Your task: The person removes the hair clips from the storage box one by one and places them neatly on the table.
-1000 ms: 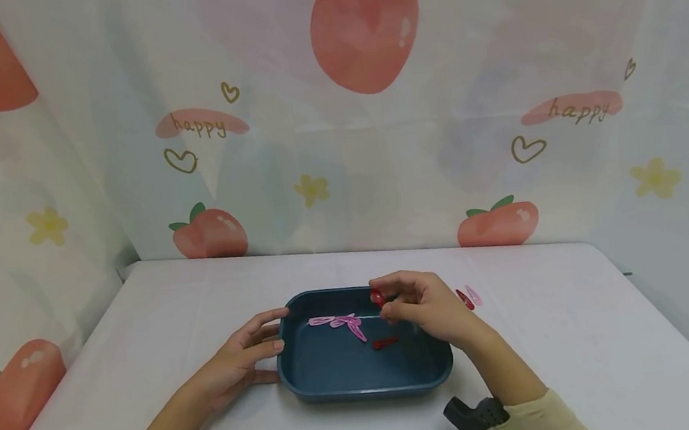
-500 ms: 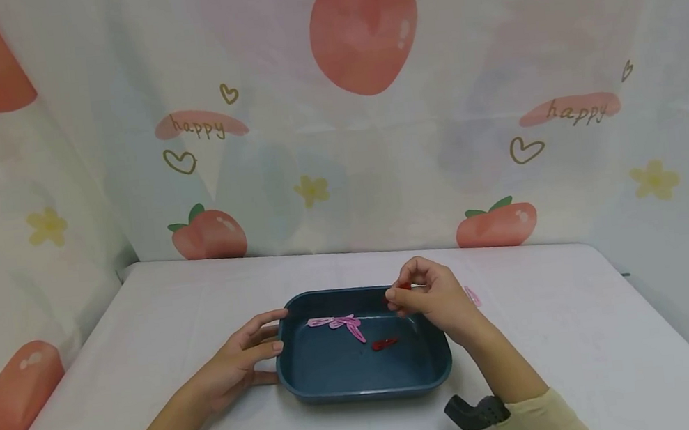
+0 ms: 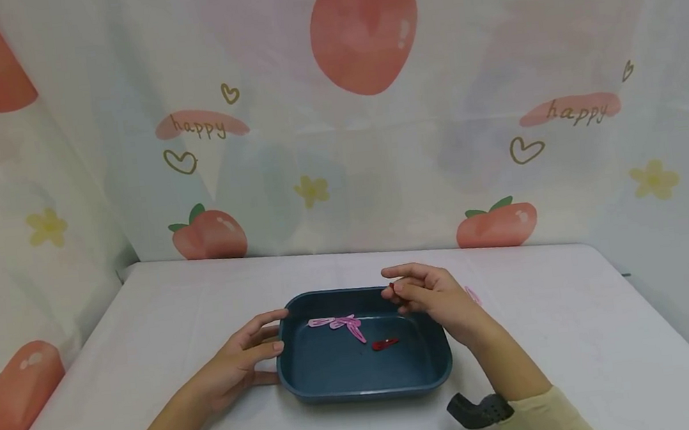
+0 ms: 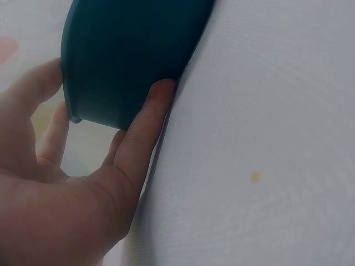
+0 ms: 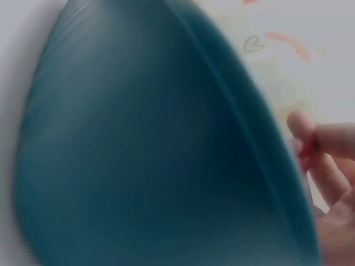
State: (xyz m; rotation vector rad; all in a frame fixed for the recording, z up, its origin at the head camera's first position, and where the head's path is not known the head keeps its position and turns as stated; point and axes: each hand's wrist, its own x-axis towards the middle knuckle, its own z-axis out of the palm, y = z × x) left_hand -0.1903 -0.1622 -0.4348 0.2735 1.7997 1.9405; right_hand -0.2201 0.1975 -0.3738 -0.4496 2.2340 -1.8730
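In the head view my right hand (image 3: 431, 295) is over the back right corner of the dark blue tray (image 3: 363, 389). Thumb and fingers pinch a red snap hair clip (image 3: 393, 288), mostly covered by the fingers, while one finger points straight out. The right wrist view shows that clip as a blurred red piece beyond the tray's rim. My left hand (image 3: 239, 355) rests spread fingertips against the tray's left end, at rim and side. Inside the tray lie several pink hair clips (image 3: 351, 326) and one red hair clip (image 3: 385, 344).
A pink hair clip (image 3: 473, 295) lies on the white table (image 3: 552, 333) right of the tray, partly behind my right hand. A printed fabric backdrop (image 3: 377, 169) rises along the table's back edge.
My right hand has shifted right, then slightly back left, with the red hair clip, and one finger has straightened. The red clip on the table has gone from sight. My left hand stays put.
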